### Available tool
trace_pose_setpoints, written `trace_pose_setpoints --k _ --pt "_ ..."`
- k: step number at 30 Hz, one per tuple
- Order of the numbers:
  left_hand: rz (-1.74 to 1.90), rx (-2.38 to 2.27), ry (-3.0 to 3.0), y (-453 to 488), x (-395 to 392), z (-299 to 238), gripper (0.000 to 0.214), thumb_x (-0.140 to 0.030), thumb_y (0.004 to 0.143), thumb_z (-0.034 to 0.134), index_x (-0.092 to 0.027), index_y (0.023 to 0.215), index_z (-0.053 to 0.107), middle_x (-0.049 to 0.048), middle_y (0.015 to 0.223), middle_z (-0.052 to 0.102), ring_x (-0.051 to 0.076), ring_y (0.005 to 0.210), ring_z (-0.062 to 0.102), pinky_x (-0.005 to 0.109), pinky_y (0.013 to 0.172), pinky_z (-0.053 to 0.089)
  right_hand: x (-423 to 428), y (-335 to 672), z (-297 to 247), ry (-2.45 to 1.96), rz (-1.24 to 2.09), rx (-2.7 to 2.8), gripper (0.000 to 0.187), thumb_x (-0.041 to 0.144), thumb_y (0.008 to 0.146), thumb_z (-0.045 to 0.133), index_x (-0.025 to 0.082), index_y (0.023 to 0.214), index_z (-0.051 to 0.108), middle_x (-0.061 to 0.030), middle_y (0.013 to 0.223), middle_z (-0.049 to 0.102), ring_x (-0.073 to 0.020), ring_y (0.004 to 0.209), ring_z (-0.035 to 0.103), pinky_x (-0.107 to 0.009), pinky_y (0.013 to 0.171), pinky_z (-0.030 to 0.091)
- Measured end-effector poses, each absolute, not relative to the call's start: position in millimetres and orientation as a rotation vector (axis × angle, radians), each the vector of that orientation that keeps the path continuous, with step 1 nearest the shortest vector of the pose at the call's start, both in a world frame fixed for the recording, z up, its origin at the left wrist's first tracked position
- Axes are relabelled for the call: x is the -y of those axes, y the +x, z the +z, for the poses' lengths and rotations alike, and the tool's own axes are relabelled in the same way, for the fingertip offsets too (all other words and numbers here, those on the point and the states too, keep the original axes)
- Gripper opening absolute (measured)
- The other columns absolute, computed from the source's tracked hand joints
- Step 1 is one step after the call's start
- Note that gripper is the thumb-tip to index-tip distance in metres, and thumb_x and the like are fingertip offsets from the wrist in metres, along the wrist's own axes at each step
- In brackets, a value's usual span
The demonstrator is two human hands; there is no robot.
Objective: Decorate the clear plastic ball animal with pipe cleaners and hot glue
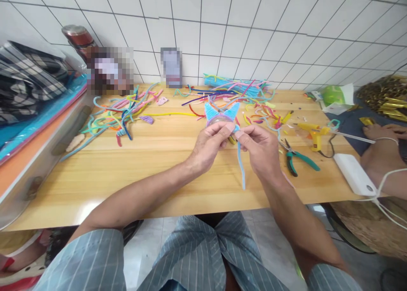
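Observation:
Over the middle of the wooden table, my left hand and my right hand meet with pinched fingers on a light blue pipe cleaner. Its free end hangs down below my right hand, while the part between the fingertips looks bent or coiled. Just beyond my fingers sits a small craft piece with two blue pointed ears and a purple rim. My left fingers cover its lower part, so I cannot tell whether they touch it.
Pipe cleaners lie heaped at left, with a blue bundle at the back. On the right are green-handled pliers, a yellow glue gun and a white power bank. Another person's hand rests at far right.

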State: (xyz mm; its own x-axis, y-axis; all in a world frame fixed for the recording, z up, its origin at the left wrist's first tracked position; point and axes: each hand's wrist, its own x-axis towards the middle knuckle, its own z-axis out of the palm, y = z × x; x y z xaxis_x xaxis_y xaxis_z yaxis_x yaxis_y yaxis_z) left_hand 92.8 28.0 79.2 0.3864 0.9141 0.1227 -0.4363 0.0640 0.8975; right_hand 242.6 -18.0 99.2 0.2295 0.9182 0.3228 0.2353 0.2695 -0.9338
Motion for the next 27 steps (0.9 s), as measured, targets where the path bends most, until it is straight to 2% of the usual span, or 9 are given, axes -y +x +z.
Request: trace_pose_setpoints --k 4,6,12,14,17,19,22,24,27 --pt "1.058 -0.517 1.453 81 -46 88 0.054 -0.073 0.089 0.095 -0.02 0.092 0.082 0.003 0.092 0.073 0.014 0.079 0.059 0.028 0.072 0.05 18 262 110 -1.278 0.674 1.384 0.027 0.045 0.086 0.088 0.025 0.073 0.075 0.0043 0.061 0.059 -0.0113 0.056 0.045 -0.027 0.054 0.038" --pt "1.05 -0.488 1.626 76 -54 90 0.05 -0.07 0.093 0.092 -0.021 0.095 0.083 0.0053 0.098 0.078 0.017 0.085 0.064 0.03 0.078 0.052 20 267 113 -1.31 0.657 1.438 0.026 0.045 0.086 0.087 0.024 0.074 0.076 0.0033 0.062 0.062 -0.0118 0.057 0.048 -0.028 0.053 0.036" --pt "1.026 -0.47 1.849 69 -59 93 0.035 -0.053 0.103 0.085 -0.02 0.091 0.082 0.0048 0.09 0.078 0.015 0.078 0.062 0.029 0.072 0.047 26 272 112 -1.369 0.468 1.6 0.021 0.037 0.092 0.082 0.024 0.075 0.077 0.002 0.066 0.067 -0.0127 0.06 0.052 -0.03 0.058 0.04" --pt "1.028 -0.461 1.818 70 -57 94 0.032 -0.049 0.101 0.087 -0.02 0.089 0.082 0.004 0.088 0.078 0.015 0.079 0.063 0.029 0.073 0.047 28 272 109 -1.365 0.448 1.619 0.02 0.035 0.093 0.081 0.024 0.076 0.078 0.0014 0.069 0.07 -0.0132 0.062 0.054 -0.03 0.06 0.042" --pt "1.026 -0.46 1.595 75 -53 92 0.035 -0.053 0.092 0.095 -0.02 0.086 0.084 0.0039 0.088 0.078 0.015 0.081 0.065 0.029 0.073 0.049 30 270 103 -1.357 0.466 1.548 0.021 0.04 0.094 0.083 0.024 0.08 0.081 0.0 0.074 0.074 -0.0146 0.064 0.059 -0.031 0.063 0.046" --pt "1.015 -0.506 1.362 81 -47 89 0.04 -0.057 0.083 0.103 -0.02 0.086 0.086 0.002 0.084 0.076 0.012 0.072 0.059 0.027 0.065 0.044 30 265 99 -1.35 0.477 1.467 0.024 0.045 0.095 0.085 0.024 0.082 0.082 -0.0009 0.076 0.076 -0.0158 0.067 0.061 -0.032 0.065 0.049" --pt "0.988 -0.574 1.039 90 -33 81 0.049 -0.06 0.07 0.11 -0.02 0.089 0.087 -0.0041 0.068 0.064 0.007 0.056 0.039 0.025 0.054 0.03 29 256 94 -1.318 0.525 1.369 0.029 0.051 0.094 0.087 0.025 0.081 0.081 0.0003 0.071 0.072 -0.0156 0.064 0.06 -0.031 0.063 0.051" --pt "0.974 -0.571 0.907 95 -24 77 0.053 -0.062 0.068 0.11 -0.02 0.09 0.086 -0.007 0.062 0.055 0.006 0.054 0.033 0.025 0.052 0.027 28 252 93 -1.292 0.566 1.32 0.03 0.052 0.092 0.088 0.025 0.08 0.079 0.0024 0.066 0.067 -0.0146 0.06 0.056 -0.03 0.06 0.051" --pt "0.949 -0.542 0.884 98 -18 76 0.05 -0.062 0.073 0.106 -0.021 0.092 0.085 -0.0075 0.063 0.05 0.007 0.055 0.033 0.026 0.053 0.026 27 251 94 -1.258 0.566 1.266 0.025 0.045 0.089 0.088 0.025 0.079 0.077 0.0036 0.066 0.066 -0.0133 0.057 0.055 -0.029 0.059 0.051"
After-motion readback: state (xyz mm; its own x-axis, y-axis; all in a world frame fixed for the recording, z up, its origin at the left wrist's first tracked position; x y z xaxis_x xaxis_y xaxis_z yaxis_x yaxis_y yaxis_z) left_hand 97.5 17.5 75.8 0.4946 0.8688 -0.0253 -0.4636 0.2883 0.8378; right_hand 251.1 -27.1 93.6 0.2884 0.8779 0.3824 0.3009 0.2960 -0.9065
